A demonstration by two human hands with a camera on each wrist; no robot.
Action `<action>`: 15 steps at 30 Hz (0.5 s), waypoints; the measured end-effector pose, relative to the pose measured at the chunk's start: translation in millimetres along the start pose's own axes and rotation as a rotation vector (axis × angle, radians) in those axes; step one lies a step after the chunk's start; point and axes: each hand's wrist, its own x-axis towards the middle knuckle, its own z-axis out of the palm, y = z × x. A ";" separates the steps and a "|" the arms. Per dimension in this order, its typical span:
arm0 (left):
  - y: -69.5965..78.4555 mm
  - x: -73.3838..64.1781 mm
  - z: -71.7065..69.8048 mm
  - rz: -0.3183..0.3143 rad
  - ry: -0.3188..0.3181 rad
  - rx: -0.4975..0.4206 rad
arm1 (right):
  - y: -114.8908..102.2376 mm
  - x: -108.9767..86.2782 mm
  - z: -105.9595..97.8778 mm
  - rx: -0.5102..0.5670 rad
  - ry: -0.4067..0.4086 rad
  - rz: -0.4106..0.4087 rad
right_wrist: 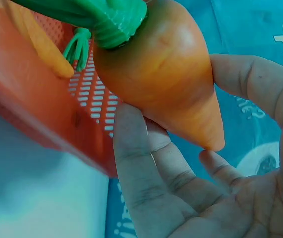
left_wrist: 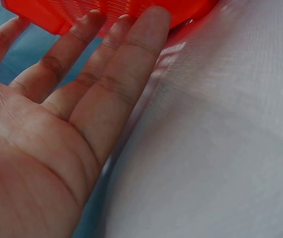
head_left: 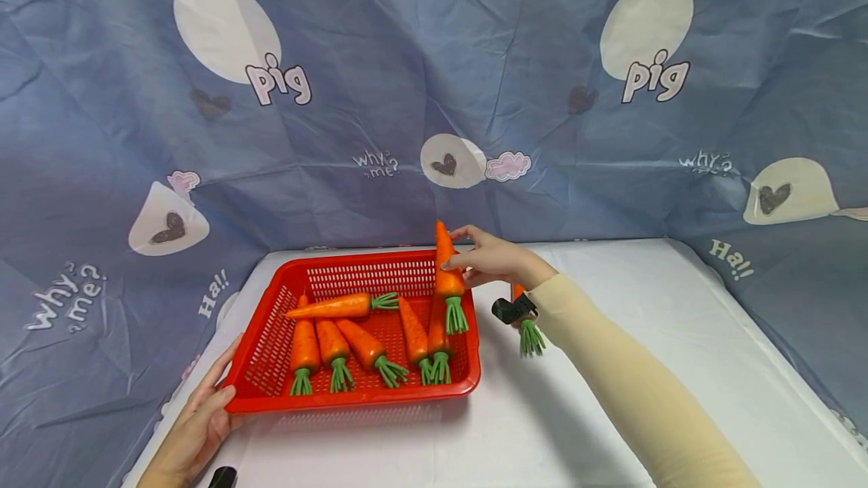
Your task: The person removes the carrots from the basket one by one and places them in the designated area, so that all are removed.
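My right hand (head_left: 493,256) pinches an orange carrot (head_left: 445,247) between thumb and fingers, above the right side of a red plastic basket (head_left: 353,399). The carrot's narrow tip points up and its green stalks hang down; in the right wrist view the carrot (right_wrist: 156,64) covers part of the basket wall. Several carrots (head_left: 366,343) lie inside the basket, most with stalks toward me, one crosswise on top. At the basket's near left corner my left hand (head_left: 197,424) touches the rim. In the left wrist view its fairly straight fingers (left_wrist: 111,84) reach the outer wall.
Another carrot (head_left: 532,338) lies on the white tabletop (head_left: 624,307) right of the basket, partly hidden by my right wrist and its black camera (head_left: 513,310). A blue printed cloth (head_left: 380,96) hangs behind and at both sides.
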 end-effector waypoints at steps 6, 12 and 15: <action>-0.5 0.4 0.9 -0.006 0.012 0.002 | 1.6 -6.5 -10.5 0.003 0.024 0.017; -1.5 -0.5 -0.8 0.012 -0.021 -0.023 | 4.6 -11.1 -20.5 -0.006 0.042 0.010; -2.2 -0.7 -2.1 0.026 -0.044 -0.040 | 7.0 -13.0 -25.3 0.009 0.038 0.003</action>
